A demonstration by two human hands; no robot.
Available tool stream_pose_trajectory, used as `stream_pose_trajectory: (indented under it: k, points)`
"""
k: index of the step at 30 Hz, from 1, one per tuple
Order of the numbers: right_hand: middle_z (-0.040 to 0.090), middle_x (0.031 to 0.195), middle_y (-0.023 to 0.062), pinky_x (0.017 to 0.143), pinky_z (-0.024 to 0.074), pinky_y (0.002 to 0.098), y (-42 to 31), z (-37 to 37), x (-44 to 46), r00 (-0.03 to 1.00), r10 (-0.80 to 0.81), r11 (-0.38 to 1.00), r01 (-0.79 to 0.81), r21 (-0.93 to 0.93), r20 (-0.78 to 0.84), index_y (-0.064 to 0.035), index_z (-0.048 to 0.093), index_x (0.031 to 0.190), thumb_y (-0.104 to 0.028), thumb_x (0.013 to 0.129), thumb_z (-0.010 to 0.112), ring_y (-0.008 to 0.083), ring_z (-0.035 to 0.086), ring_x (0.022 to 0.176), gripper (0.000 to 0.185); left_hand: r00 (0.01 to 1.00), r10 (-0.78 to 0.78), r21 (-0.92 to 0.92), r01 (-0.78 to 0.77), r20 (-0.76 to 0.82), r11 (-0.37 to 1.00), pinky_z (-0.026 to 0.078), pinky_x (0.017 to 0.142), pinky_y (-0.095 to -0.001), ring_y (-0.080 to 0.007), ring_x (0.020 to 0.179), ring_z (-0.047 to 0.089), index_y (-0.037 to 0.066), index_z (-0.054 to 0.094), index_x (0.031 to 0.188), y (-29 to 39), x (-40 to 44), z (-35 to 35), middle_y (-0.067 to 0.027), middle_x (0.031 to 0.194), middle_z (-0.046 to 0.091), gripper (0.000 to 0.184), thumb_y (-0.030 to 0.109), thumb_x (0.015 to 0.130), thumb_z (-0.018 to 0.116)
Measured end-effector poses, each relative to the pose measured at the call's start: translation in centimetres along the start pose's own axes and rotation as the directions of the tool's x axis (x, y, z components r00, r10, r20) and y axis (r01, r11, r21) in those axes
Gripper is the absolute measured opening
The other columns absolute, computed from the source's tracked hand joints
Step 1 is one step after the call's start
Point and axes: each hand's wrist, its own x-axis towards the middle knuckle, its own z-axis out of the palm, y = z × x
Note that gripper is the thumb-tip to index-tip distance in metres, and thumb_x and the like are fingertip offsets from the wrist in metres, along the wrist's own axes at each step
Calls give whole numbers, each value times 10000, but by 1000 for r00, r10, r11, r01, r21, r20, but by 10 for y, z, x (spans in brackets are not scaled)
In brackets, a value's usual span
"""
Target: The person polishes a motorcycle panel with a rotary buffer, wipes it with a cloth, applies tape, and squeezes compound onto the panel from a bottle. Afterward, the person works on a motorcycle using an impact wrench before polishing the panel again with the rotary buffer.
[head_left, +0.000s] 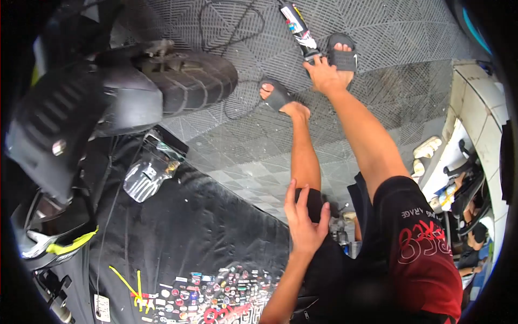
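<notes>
My right hand (326,76) reaches down to the floor beside my sandalled foot. Its fingers are spread at the near end of a black cylindrical tool (298,28) with white, red and blue stickers, which looks like a corded power tool. The fingertips seem to touch that end, without wrapping round it. My left hand (306,224) rests by my knee, fingers apart, holding nothing. A black sandal (341,53) is close to the right hand, and the other sandal (277,94) stands to the left.
A motorcycle's rear tire (197,83) and dark bodywork (54,119) occupy the left. Below lies a black mat (216,221) bearing a clear plastic package (148,175) and many stickers (216,297). A dark cable (200,27) loops over the grid floor. Shelves with clutter (469,200) line the right.
</notes>
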Motion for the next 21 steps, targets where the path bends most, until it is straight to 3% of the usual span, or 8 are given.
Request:
stream_pose_trajectory:
  k: [5,10,14,15,16,18,19,21]
  points:
    - [502,1398,219,981,566,508,-1,-21,2,995,-41,997,46,-56,85,-248,573,1354,-363,629,930,411,527,1301,816,984,-178,-88,177,-9,980,355,1161,-488,-431,1403,427,12,461,1444,17,0,22,-257,1527,410,616,135,906,735]
    - [715,1085,256,850,537,556,-30,-115,-118,952,-264,962,272,-31,154,-105,681,1228,-640,560,802,411,693,1029,864,961,-228,-301,174,-154,938,399,1130,-458,-423,1334,492,5,502,1411,-4,-19,-13,-226,1423,524,547,191,940,712]
    - [707,1032,200,894,541,456,-92,-175,-314,844,-533,798,479,366,57,-68,714,997,-550,604,791,366,681,1008,626,981,-188,-164,176,-57,971,385,1158,-475,-416,1377,463,40,476,1453,-18,-92,-83,-220,1472,490,642,224,900,746]
    - [713,1014,150,878,547,434,-103,-171,-356,725,-674,644,670,369,-141,-82,705,965,-452,660,806,308,690,999,490,989,-142,-118,136,-48,984,374,1168,-474,-413,1395,449,51,462,1472,-20,-119,-100,-212,1497,474,684,229,879,753]
    - [711,971,135,888,532,427,-123,-201,-406,738,-664,690,545,476,119,-99,712,949,-471,675,820,308,682,1008,474,994,-101,-72,98,-40,993,364,1179,-472,-410,1412,435,62,448,1491,-20,-141,-116,-204,1521,458,726,234,859,760]
    - [664,898,48,777,517,319,-165,-248,-505,631,-772,504,543,671,69,-61,650,970,-105,794,773,156,643,854,220,990,88,-166,-105,-109,980,339,1197,-478,-405,1426,431,67,455,1496,-6,-191,-168,-196,1538,456,767,263,826,773]
    - [643,889,27,725,501,282,-191,-283,-556,610,-737,475,160,865,291,-58,619,993,-66,845,735,103,617,835,188,974,184,-197,-209,-134,958,326,1206,-481,-403,1432,429,70,459,1498,7,-217,-191,-192,1546,455,788,278,809,780]
    - [594,929,10,662,499,250,-226,-312,-626,522,-799,377,49,925,298,-44,593,1051,-110,882,728,76,605,787,226,874,339,-220,-428,-348,877,295,1219,-495,-400,1442,425,59,484,1486,33,-261,-243,-190,1539,474,825,263,758,816]
